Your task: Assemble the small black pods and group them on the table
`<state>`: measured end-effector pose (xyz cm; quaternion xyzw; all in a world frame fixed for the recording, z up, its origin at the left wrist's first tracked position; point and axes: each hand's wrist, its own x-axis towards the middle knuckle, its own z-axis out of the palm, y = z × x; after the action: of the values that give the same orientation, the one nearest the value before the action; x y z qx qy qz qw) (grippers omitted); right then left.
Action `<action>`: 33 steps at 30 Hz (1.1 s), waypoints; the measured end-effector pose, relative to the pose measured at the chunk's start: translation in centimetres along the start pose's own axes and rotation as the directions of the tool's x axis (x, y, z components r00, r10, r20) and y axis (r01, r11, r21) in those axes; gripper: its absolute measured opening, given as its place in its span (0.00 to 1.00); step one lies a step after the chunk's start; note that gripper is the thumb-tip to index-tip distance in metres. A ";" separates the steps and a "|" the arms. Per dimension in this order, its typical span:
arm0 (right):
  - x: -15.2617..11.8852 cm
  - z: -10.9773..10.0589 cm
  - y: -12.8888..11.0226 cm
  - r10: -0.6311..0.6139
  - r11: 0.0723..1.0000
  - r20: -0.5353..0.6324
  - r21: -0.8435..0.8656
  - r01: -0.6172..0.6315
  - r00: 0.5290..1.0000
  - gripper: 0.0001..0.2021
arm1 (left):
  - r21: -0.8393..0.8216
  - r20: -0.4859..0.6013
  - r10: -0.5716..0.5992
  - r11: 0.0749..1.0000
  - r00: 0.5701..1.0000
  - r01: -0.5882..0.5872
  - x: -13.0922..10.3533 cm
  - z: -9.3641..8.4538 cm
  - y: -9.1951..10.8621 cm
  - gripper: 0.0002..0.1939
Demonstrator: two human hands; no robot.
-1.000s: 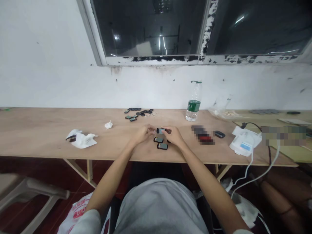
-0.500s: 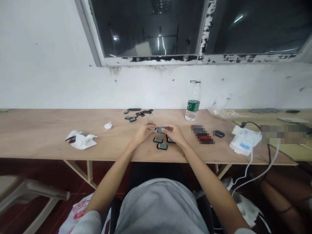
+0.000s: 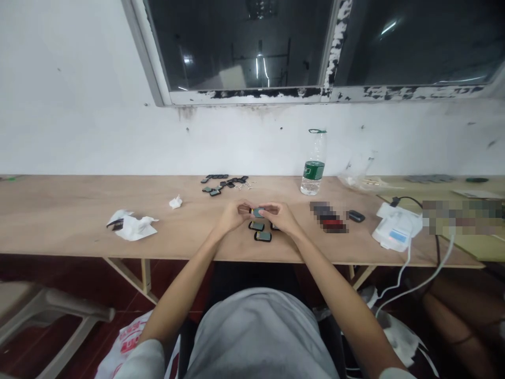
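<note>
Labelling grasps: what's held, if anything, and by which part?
A small grey piece, right end pinched by the right hand; left hand at its left end, contact unclear.

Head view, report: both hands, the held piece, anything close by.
Right hand pinching small grey-faced module. Left hand at its left end, hold unclear. Two similar modules lie close by; third module partly hidden by right hand.

"What are the hands at?"
"The right hand [image 3: 280, 217] pinches a small grey-faced module [image 3: 258, 212]; the left hand [image 3: 235, 216] has its fingertips at the other edge."
"And around them?"
"Two black-rimmed modules [image 3: 262, 237] lie nearer the body, another partly hidden by the right hand. A green-labelled water bottle [image 3: 313, 170] stands behind."
</note>
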<state>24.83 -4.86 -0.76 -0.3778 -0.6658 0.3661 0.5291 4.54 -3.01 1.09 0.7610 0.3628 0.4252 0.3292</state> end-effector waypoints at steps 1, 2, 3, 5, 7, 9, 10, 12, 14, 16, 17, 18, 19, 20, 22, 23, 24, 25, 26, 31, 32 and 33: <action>0.1 0.1 0.1 -0.006 1.000 -0.023 -0.005 0.005 1.000 0.15 | 0.055 0.011 0.057 0.997 0.998 -0.057 0.0 0.1 0.0 0.12; 0.1 0.1 0.3 -0.012 1.000 -0.052 -0.019 0.011 0.999 0.15 | 0.116 0.023 0.111 0.987 0.994 -0.113 0.0 0.2 0.1 0.11; 0.2 0.1 0.5 -0.019 0.999 -0.080 -0.045 0.015 0.997 0.14 | 0.177 0.038 0.156 0.971 0.987 -0.160 0.0 0.3 0.1 0.09; 0.3 0.1 0.7 -0.032 0.992 -0.114 -0.122 0.017 0.993 0.12 | 0.282 0.053 0.195 0.938 0.979 -0.202 0.0 0.5 0.1 0.06; 0.3 0.1 0.8 -0.052 0.977 -0.109 -0.210 0.028 0.993 0.08 | 0.361 0.038 0.179 0.915 0.983 -0.181 0.1 0.6 -0.2 0.05; 0.2 0.1 0.8 -0.090 0.958 -0.083 -0.281 0.063 0.992 0.05 | 0.433 0.016 0.147 0.891 0.989 -0.140 0.1 0.5 -0.7 0.06; 0.1 0.2 0.8 -0.111 0.947 -0.077 -0.312 0.082 0.991 0.05 | 0.469 0.007 0.130 0.875 0.991 -0.118 0.1 0.4 -1.1 0.07; 0.0 0.3 0.6 -0.135 0.924 -0.054 -0.367 0.106 0.989 0.06 | 0.529 -0.002 0.094 0.845 0.996 -0.079 0.2 0.0 -1.9 0.07; -0.2 0.4 0.2 -0.123 0.903 0.038 -0.410 0.127 0.992 0.07 | 0.569 0.006 0.046 0.822 0.999 -0.041 0.2 -0.3 -2.7 0.06; -0.4 0.5 -0.3 -0.116 0.883 0.178 -0.432 0.183 0.977 0.07 | 0.586 0.022 0.000 0.810 1.000 -0.013 0.3 -0.3 -3.2 0.06; -0.6 0.4 -0.7 -0.116 0.873 0.244 -0.437 0.216 0.963 0.07 | 0.589 0.033 -0.017 0.808 0.999 -0.006 0.3 -0.3 -3.4 0.06; -0.8 0.2 -1.1 -0.119 0.862 0.303 -0.441 0.249 0.946 0.07 | 0.586 0.049 -0.028 0.810 0.998 -0.006 0.3 -0.1 -3.5 0.06; -1.0 -0.1 -1.5 -0.114 0.853 0.356 -0.444 0.275 0.927 0.06 | 0.576 0.069 -0.029 0.817 0.997 -0.016 0.4 0.1 -3.6 0.07; -1.2 -0.5 -1.8 -0.098 0.845 0.406 -0.448 0.291 0.909 0.06 | 0.558 0.090 -0.024 0.829 0.996 -0.031 0.3 0.3 -3.6 0.09; -1.6 -1.4 -2.3 -0.036 0.834 0.505 -0.460 0.304 0.862 0.06 | 0.508 0.133 -0.002 0.859 0.991 -0.067 0.3 0.8 -3.7 0.13; -1.7 -1.8 -2.4 0.001 0.831 0.537 -0.469 0.298 0.844 0.06 | 0.482 0.149 0.011 0.872 0.989 -0.082 0.2 1.0 -3.7 0.14; -1.8 -2.2 -2.5 0.037 0.827 0.559 -0.482 0.289 0.828 0.07 | 0.463 0.161 0.020 0.881 0.987 -0.093 0.2 1.2 -3.7 0.15; -1.8 -2.5 -2.4 0.063 0.822 0.573 -0.494 0.283 0.817 0.07 | 0.452 0.164 0.025 0.887 0.986 -0.098 0.1 1.3 -3.7 0.15; -1.8 -2.7 -2.3 0.079 0.818 0.581 -0.502 0.280 0.810 0.08 | 0.444 0.164 0.030 0.890 0.986 -0.101 0.1 1.3 -3.7 0.15; -1.6 -2.2 -1.8 0.018 0.800 0.548 -0.510 0.316 0.837 0.07 | 0.390 0.212 0.064 0.909 0.975 -0.145 -0.1 0.6 -3.1 0.16; -1.5 -2.0 -1.7 0.002 0.790 0.530 -0.521 0.323 0.848 0.07 | 0.383 0.237 0.055 0.912 0.970 -0.145 -0.1 0.4 -2.9 0.16; -1.5 -1.8 -1.7 -0.013 0.779 0.515 -0.533 0.331 0.857 0.07 | 0.381 0.256 0.043 0.913 0.966 -0.142 -0.2 0.3 -2.7 0.15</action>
<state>26.60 -6.80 0.43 -0.3578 -0.8902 0.1650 0.2288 4.02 -1.81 -1.26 0.8744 0.3618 0.2622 0.1892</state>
